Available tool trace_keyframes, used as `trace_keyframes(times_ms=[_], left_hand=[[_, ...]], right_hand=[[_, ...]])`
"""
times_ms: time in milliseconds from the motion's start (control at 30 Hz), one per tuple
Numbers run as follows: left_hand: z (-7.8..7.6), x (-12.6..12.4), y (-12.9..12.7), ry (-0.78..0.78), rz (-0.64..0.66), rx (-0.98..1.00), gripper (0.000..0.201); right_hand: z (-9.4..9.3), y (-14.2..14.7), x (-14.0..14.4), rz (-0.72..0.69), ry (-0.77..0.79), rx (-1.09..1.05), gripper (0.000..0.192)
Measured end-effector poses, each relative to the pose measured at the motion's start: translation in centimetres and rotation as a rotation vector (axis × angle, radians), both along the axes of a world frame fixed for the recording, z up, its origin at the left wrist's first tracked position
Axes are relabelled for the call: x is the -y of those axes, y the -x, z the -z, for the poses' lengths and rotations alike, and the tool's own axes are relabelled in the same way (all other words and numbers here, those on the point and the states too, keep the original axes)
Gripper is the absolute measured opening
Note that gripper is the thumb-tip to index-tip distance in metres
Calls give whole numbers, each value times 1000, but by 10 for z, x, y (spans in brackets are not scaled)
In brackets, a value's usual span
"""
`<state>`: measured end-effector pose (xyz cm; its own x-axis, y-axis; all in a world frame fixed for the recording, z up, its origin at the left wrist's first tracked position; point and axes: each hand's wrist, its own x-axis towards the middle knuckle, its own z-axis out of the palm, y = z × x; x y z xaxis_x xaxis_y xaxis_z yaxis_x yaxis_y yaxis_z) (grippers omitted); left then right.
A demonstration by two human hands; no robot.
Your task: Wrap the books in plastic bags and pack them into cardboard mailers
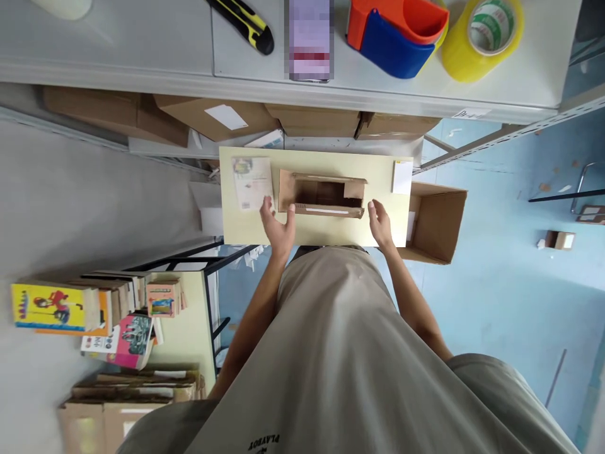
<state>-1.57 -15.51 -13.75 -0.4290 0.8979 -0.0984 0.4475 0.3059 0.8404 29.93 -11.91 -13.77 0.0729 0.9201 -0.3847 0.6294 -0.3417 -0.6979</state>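
Observation:
A small brown cardboard mailer box (322,193) lies open in the middle of a pale yellow table (312,234). My left hand (278,226) is at the box's near left corner, thumb touching its front flap, fingers apart. On the box's right side my right hand (380,222) hovers with spread fingers, close to the corner; I cannot tell if it touches. A thin book (253,182) lies flat on the table just left of the box. A white slip of paper (402,176) rests at the table's far right corner.
A grey shelf (142,57) overhead carries a yellow-black utility knife (246,24), an orange-blue tape dispenser (394,34) and a yellow tape roll (482,38). An open carton (437,221) stands right of the table. Stacked books (94,309) and cartons (127,403) sit lower left.

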Motion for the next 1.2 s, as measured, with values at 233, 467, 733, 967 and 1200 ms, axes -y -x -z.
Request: trace_keyframes(times_ms=[233, 467, 733, 967, 1200], left_hand=[[-9, -29, -22, -37, 387, -173, 57], [-6, -7, -13, 158, 454, -288, 32], [21, 8, -13, 298, 390, -279, 47], [41, 10, -14, 250, 297, -228, 36], [60, 9, -10, 157, 277, -131, 25]], right_hand=[[-38, 28, -59, -486, -161, 14, 48], [0, 48, -108, -620, -268, 156, 52], [25, 41, -103, -714, -292, 216, 51], [32, -33, -78, -428, -350, 245, 35], [68, -30, -34, -232, -258, 185, 58]])
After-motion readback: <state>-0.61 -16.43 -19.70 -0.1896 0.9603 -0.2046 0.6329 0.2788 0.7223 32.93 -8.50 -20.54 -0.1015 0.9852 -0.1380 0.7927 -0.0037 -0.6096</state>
